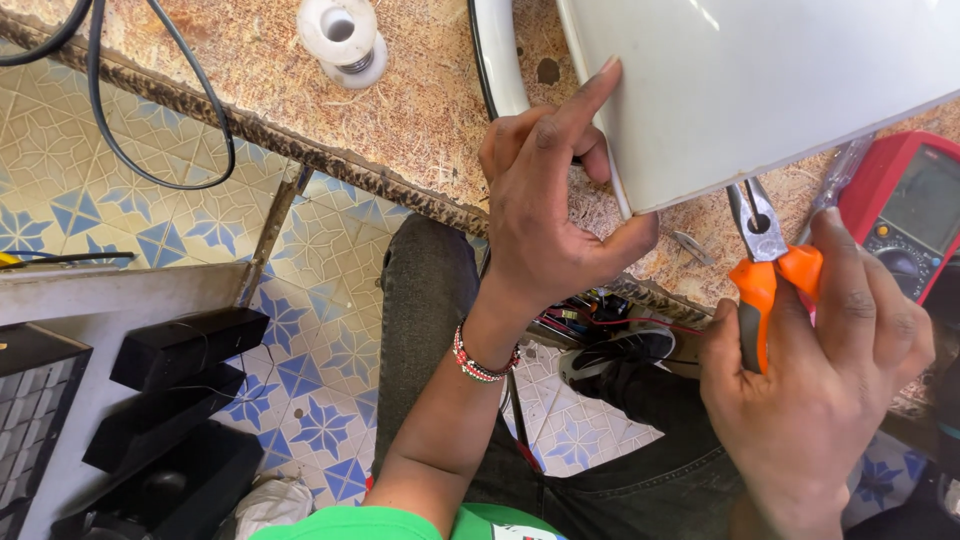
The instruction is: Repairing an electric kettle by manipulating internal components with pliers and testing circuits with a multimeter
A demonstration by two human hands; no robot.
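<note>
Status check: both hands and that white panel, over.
Left hand steadies white panel at its edge. Right hand grips orange-handled pliers, nose at panel's lower edge. Red multimeter close right.

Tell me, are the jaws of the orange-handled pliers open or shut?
Nearly shut. The pliers, held in the right hand, show their grey jaws almost together at the edge of the white panel, which the left hand steadies.

Illumination is bright, even daylight, source direction not determinable. Shadows are soft and shallow; a faint one lies under the white panel (pixel 760 90) where it overhangs the worktop (pixel 420 110). Mild glare marks the panel's upper face. Focus is sharp centrally. Wide-angle distortion bends lines toward the frame edges. No motion blur observed.
</note>
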